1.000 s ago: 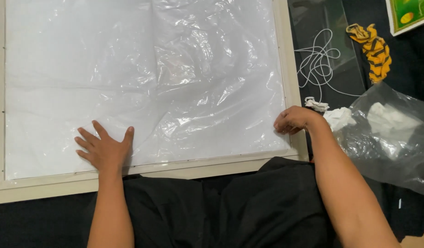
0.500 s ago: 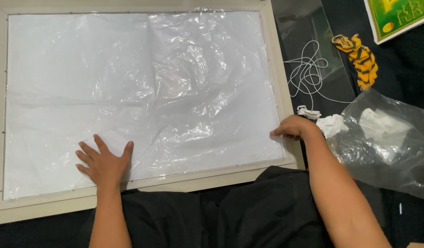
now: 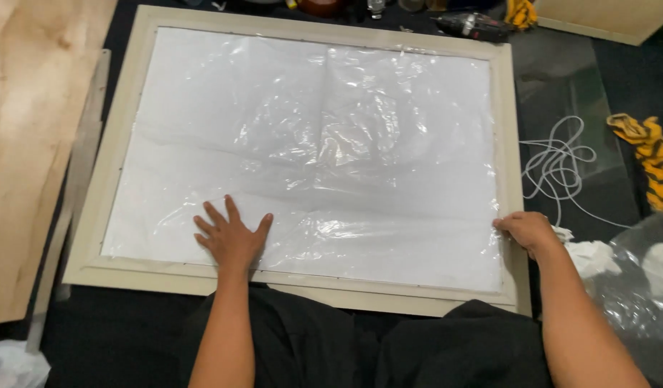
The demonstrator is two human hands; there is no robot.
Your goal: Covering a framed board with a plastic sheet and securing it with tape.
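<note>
A large beige picture frame (image 3: 510, 129) lies flat on a dark floor, its inside covered by a wrinkled clear plastic sheet (image 3: 324, 151) over a white backing. My left hand (image 3: 231, 236) rests flat on the plastic near the frame's lower edge, fingers spread. My right hand (image 3: 527, 230) is at the frame's lower right side, fingers curled and pinching the edge of the plastic sheet there.
A plywood board (image 3: 30, 136) lies to the left. White cord (image 3: 561, 165), a yellow striped cloth (image 3: 651, 154) and a clear plastic bag (image 3: 640, 287) lie to the right. A power drill (image 3: 475, 26) sits beyond the frame's top edge. My dark-clothed legs (image 3: 360, 352) are below.
The view has pulled back and shifted left, showing the whole frame and the plywood. My right hand stays at the right edge; my left hand stays pressed on the plastic.
</note>
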